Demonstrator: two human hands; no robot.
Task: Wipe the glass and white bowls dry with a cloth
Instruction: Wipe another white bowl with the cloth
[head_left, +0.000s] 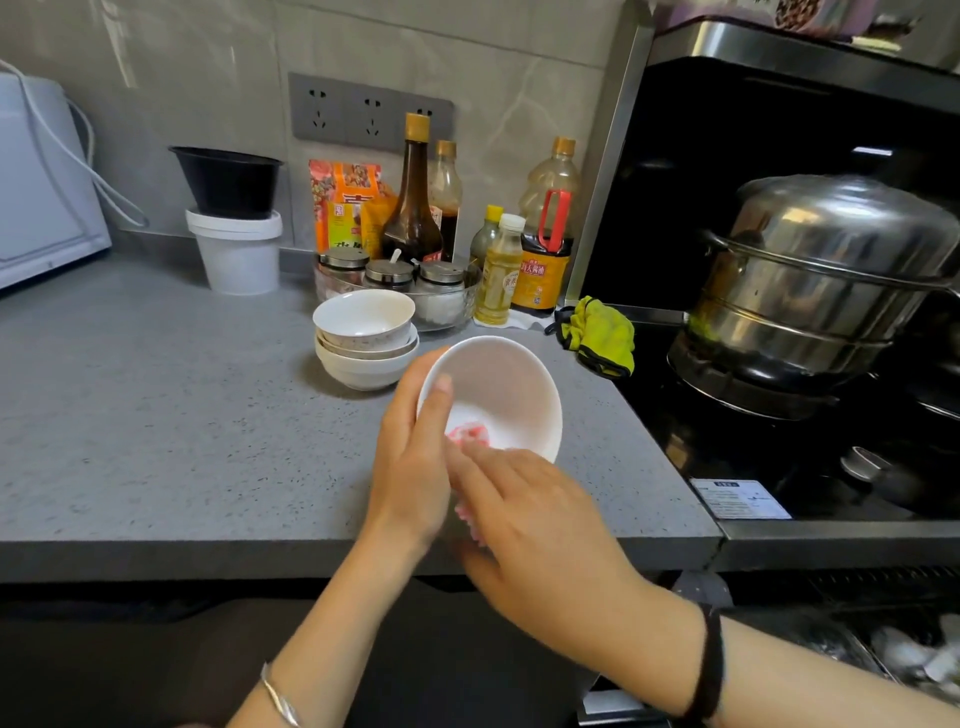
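Hands meet just above the near edge of the grey counter (156, 415), both of them on one white bowl (509, 384). Your left hand (410, 467) grips that bowl at its left rim, the thumb hooked over the edge and lying inside it, while the other fingers sit out of sight behind the wall. The bowl is tilted so its opening faces you, and it is held clear of the counter rather than resting flat on it. Your right hand (540, 525) holds a pink cloth (467, 434), its fingers reaching over the near rim and pressing the bunched end against the inner bottom of the bowl. More pink shows under the palm between your two hands. That hand is blurred, so how each finger lies cannot be told. A silver bangle (280, 696) circles your left wrist and a black band (709, 665) your right. Just behind the held bowl, to the left, a stack of white bowls (363, 338) stands upright on the counter. Behind the stack, a glass bowl (457, 306) holds three lidded jars, with sauce and oil bottles (413, 208) lined up against the wall. A yellow-green rag (597, 332) lies at the counter's right end, beside the black stove (727, 441), where a steel steamer pot (831, 280) sits on a burner. Far left, a black tub (228, 182) rests on a white bucket (239, 254).
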